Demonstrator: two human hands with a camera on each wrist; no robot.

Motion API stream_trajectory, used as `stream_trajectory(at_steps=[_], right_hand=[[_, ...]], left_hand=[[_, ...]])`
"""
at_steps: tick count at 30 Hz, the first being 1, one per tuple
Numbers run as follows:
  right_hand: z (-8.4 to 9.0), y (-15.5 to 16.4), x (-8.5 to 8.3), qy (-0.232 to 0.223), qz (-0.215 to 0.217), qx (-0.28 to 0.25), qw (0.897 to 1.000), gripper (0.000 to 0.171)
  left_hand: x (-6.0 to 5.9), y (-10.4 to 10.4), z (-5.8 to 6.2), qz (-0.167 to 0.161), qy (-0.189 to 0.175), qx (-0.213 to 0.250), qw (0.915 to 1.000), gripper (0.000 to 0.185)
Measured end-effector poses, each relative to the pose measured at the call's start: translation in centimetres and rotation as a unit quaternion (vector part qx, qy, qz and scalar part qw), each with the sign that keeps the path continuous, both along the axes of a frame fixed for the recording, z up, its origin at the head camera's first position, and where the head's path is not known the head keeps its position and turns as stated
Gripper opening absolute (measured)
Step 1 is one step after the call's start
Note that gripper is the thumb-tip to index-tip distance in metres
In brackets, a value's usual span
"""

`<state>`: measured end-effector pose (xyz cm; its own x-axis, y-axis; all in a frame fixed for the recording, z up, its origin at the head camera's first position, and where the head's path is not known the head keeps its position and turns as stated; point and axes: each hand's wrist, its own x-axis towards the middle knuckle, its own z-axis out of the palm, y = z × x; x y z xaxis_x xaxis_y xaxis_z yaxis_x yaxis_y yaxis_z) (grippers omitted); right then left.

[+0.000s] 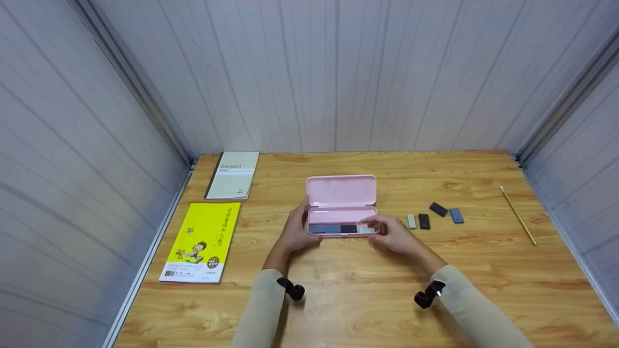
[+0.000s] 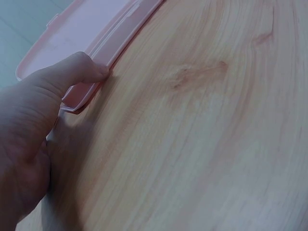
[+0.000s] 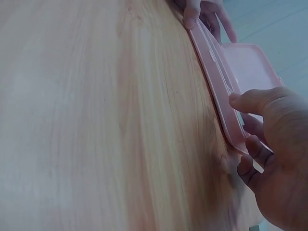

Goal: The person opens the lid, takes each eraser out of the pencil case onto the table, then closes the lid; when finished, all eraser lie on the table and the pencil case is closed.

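A pink pencil case (image 1: pixel 341 190) lies on the table with its lid folded back. My left hand (image 1: pixel 296 229) grips its left end, the thumb over the front rim in the left wrist view. Blue erasers (image 1: pixel 325 229), a black eraser (image 1: pixel 348 229) and a white eraser (image 1: pixel 366 230) lie in a row along the front of the case. At the right end, my right hand (image 1: pixel 394 235) pinches the white eraser between thumb and index finger; that eraser (image 3: pixel 240 118) is partly hidden by the fingers in the right wrist view.
Right of the case lie another white eraser (image 1: pixel 411 221), two black erasers (image 1: pixel 424 221) and a blue eraser (image 1: pixel 456 215). A gold pencil (image 1: pixel 518 216) lies farther right. On the left are a yellow book (image 1: pixel 208 227) and a pale notebook (image 1: pixel 234 179). Panel walls (image 1: pixel 309 77) enclose the table (image 1: pixel 358 299).
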<state>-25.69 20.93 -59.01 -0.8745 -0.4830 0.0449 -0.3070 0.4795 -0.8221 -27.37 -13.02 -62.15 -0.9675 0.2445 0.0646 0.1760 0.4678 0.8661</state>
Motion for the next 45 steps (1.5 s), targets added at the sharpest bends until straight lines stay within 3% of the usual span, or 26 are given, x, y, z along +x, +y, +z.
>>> stream_trajectory(at_steps=[9, 19, 30, 45], right_hand=[[0.0, -0.6, -0.1, -0.033, -0.017, 0.013, 0.999, 0.037], [-0.4, -1.1, -0.1, -0.004, -0.013, 0.026, 1.000, 0.035], [-0.6, -0.9, -0.1, 0.026, -0.013, 0.062, 0.998, 0.025], [-0.6, -0.1, -0.3, 0.051, -0.022, 0.017, 0.998, 0.028]], left_hand=[[0.1, 0.0, 0.0, 0.000, 0.004, 0.001, 1.0000, 0.130], [0.1, 0.0, 0.1, 0.004, -0.008, -0.001, 1.0000, 0.131], [0.2, 0.1, 0.1, -0.001, 0.019, -0.004, 0.9998, 0.128], [0.1, 0.1, 0.2, 0.001, 0.006, -0.005, 1.0000, 0.129]])
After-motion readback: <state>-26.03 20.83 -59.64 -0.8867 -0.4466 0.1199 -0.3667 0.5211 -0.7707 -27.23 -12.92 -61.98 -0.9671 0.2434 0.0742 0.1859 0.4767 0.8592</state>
